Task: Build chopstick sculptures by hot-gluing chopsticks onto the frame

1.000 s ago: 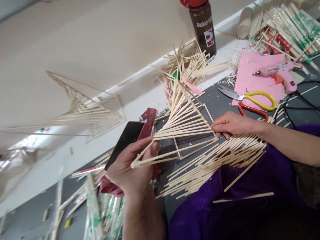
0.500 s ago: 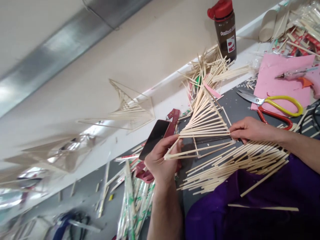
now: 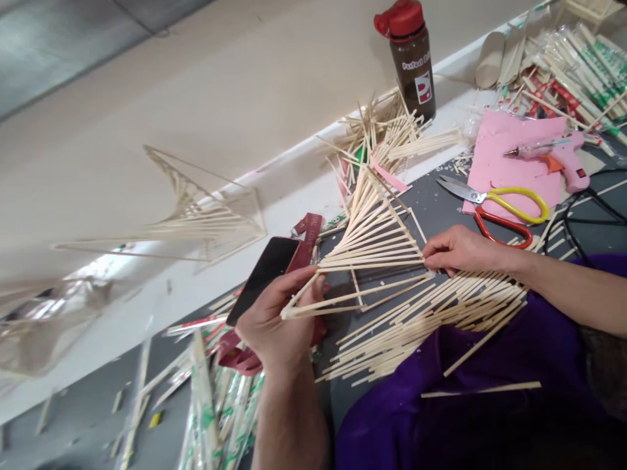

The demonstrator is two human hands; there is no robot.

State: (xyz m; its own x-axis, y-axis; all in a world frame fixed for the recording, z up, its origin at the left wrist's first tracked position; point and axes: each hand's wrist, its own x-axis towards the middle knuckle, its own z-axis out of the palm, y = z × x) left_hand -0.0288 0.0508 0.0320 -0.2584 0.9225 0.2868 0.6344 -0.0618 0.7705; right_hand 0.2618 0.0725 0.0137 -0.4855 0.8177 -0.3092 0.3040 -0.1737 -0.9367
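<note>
A fan-like model of thin wooden sticks [image 3: 375, 243], its rows twisting up to a peak, is held between both hands. My left hand [image 3: 277, 329] pinches its left lower corner between thumb and fingers. At the opposite corner, the closed fingertips of my right hand [image 3: 458, 251] grip the ends of the sticks. Below the model, many loose wooden sticks [image 3: 431, 316] lie side by side near the purple cloth [image 3: 392, 418]. Behind my left hand lies a black phone [image 3: 262, 277] beside a dark red strap [image 3: 306, 241].
Scissors [image 3: 514, 202] with yellow and red handles lie right of the model, by a pink glue gun [image 3: 568, 160] on pink paper [image 3: 490, 140]. A red-lidded bottle [image 3: 411, 65] stands at the back. Wrapped chopsticks [image 3: 206, 405] lie front left. Another stick model [image 3: 206, 222] appears farther left.
The view has turned right, so everything sits farther left in the picture, and more of the glue gun shows. Both hands keep the same hold on the stick model.
</note>
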